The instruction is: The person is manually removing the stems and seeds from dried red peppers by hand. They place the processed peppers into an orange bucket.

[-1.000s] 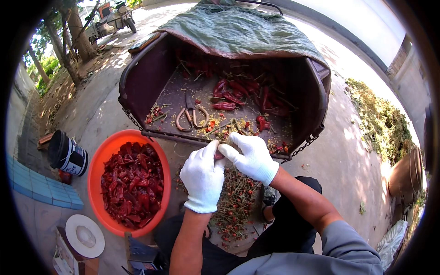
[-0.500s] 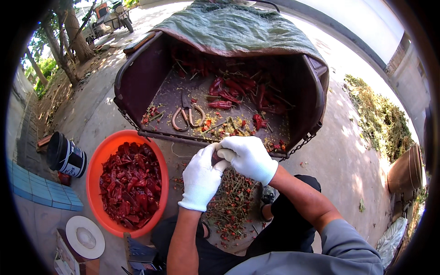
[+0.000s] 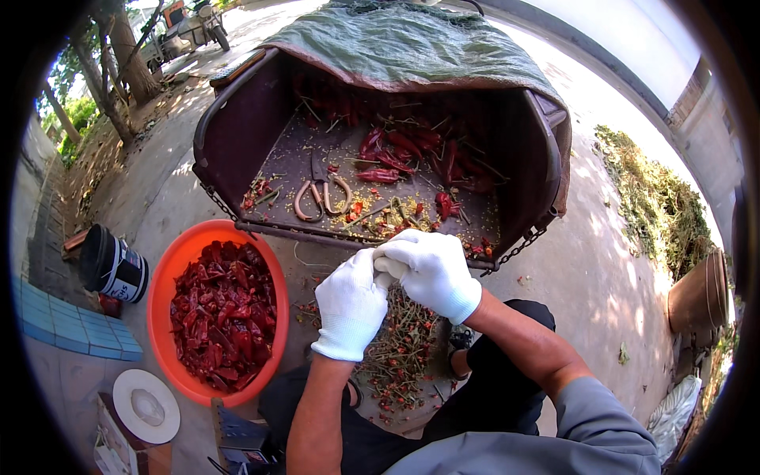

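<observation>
Both gloved hands, left hand [image 3: 351,307] and right hand [image 3: 428,271], have drawn in from the cart's edge, grips pressed together; contents hidden. Chili basin [image 3: 178,261] at 9 o'clock, scissors [image 3: 321,195] untouched at 12.

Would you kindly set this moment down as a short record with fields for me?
Setting: outdoors, paved ground in sunlight
Left hand: white glove, pressed against the right hand; what it holds is hidden
Right hand: white glove, fingers curled in a grip; contents hidden
Cart bed: dark, open toward the person, strewn with dried red chillies, seeds and stems
Scissors: lying on the cart bed, untouched
Orange basin: on the ground at the left, filled with red chilli pieces
Ground below hands: heap of stems and scraps
Black can: left of the basin
</observation>
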`<state>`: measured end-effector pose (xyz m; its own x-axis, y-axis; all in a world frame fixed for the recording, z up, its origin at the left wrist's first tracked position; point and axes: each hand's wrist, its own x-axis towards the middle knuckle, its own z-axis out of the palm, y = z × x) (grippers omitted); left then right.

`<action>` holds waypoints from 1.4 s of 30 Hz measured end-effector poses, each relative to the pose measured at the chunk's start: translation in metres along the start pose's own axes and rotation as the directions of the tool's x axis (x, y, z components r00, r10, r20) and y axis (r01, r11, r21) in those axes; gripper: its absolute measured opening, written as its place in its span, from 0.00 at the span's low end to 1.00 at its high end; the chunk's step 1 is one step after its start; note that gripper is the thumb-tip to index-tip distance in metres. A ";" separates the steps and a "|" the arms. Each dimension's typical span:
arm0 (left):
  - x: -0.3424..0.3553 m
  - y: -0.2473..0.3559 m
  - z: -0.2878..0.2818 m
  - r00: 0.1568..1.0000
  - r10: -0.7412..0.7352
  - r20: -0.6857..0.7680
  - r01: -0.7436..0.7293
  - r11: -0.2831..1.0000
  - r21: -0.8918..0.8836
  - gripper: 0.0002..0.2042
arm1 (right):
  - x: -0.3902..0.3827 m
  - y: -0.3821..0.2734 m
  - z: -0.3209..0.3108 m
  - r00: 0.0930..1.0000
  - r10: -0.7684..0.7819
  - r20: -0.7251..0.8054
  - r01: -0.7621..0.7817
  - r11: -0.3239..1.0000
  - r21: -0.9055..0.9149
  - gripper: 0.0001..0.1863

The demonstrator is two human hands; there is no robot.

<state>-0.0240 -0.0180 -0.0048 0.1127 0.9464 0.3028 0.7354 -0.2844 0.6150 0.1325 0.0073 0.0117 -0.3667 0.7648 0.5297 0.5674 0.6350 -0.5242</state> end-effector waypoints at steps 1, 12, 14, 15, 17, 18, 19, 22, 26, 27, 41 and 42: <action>0.001 0.001 -0.001 1.000 0.019 -0.010 -0.019 1.000 0.004 0.13 | 0.000 0.004 0.002 0.999 0.049 -0.006 -0.049 0.995 0.087 0.05; -0.001 0.002 -0.005 0.967 0.147 -0.209 -0.152 0.988 -0.011 0.08 | -0.003 0.015 0.010 0.689 0.463 0.558 -0.547 -0.172 0.819 0.11; -0.003 0.004 -0.005 0.966 0.106 -0.234 -0.142 0.980 -0.140 0.06 | 0.002 0.038 0.013 0.665 0.460 0.588 -0.360 -0.492 0.793 0.10; -0.008 0.004 -0.004 0.978 0.028 -0.205 -0.086 0.955 -0.284 0.06 | 0.012 0.045 0.005 0.626 0.587 0.513 -0.318 -0.409 0.856 0.11; -0.010 0.009 -0.011 0.981 -0.184 -0.065 0.111 0.798 -0.592 0.06 | 0.024 0.048 -0.019 0.720 0.650 0.243 -0.470 0.198 0.860 0.10; -0.008 0.009 -0.014 0.962 -0.272 -0.011 0.169 0.629 -0.759 0.05 | 0.025 0.057 -0.027 0.785 0.608 0.119 -0.502 0.511 0.698 0.10; -0.005 0.006 -0.019 0.937 -0.344 0.061 0.213 0.422 -0.881 0.06 | 0.023 0.067 -0.030 0.852 0.523 0.023 -0.477 0.758 0.445 0.11; 0.000 0.009 -0.024 0.922 -0.382 0.068 0.201 0.322 -0.925 0.07 | 0.009 0.090 -0.031 0.913 0.341 -0.226 -0.396 0.874 -0.281 0.18; 0.001 0.006 -0.021 0.905 -0.398 0.150 0.260 0.238 -0.936 0.07 | 0.002 0.110 -0.021 0.881 0.473 -0.004 -0.366 0.677 -0.639 0.20; 0.002 0.006 -0.020 0.904 -0.392 0.169 0.279 0.245 -0.928 0.07 | 0.001 0.113 -0.017 0.875 0.483 0.013 -0.367 0.681 -0.634 0.17; 0.007 0.016 -0.014 0.835 -0.503 0.222 0.436 0.361 -0.824 0.15 | 0.008 0.042 -0.006 0.918 0.397 -0.021 -0.361 0.853 0.376 0.22; 0.006 0.017 -0.012 0.849 -0.490 0.196 0.413 0.385 -0.825 0.16 | 0.006 0.031 -0.003 0.940 0.342 -0.005 -0.315 0.872 0.374 0.22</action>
<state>-0.0189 -0.0192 0.0163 -0.1333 0.9733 -0.1869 -0.2218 0.1545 0.9628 0.1499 0.0308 0.0003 -0.1469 0.9354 0.3217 0.3347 0.3530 -0.8737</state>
